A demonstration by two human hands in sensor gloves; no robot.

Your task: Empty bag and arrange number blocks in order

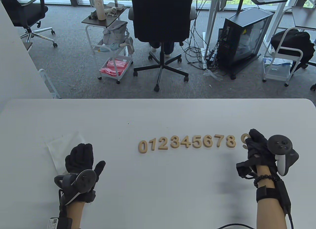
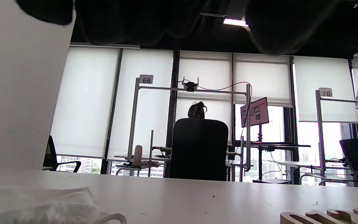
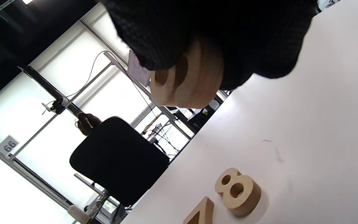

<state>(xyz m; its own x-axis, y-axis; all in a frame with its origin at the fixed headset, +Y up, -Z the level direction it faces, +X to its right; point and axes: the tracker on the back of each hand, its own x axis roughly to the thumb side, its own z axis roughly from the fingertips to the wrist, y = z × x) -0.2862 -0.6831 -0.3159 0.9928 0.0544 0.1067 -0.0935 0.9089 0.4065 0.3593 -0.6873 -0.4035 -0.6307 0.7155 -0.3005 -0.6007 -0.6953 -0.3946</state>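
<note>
The right hand [image 1: 256,147] hides most of the 9 block [image 1: 244,141], its fingers clamped on it, raised just right of the 8 [image 1: 230,141]. Blocks 0 to 8 line the white table [image 1: 158,115]. The left hand [image 1: 81,159], fingers together, rests flat on the hazy clear bag [image 1: 61,145]. Office chairs stand behind.

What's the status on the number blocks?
Right hand holds the 9 block at the row's end, beside the 8. Left hand rests on the empty bag. Blocks 0 to 8 lined up. Nothing in the way.
</note>
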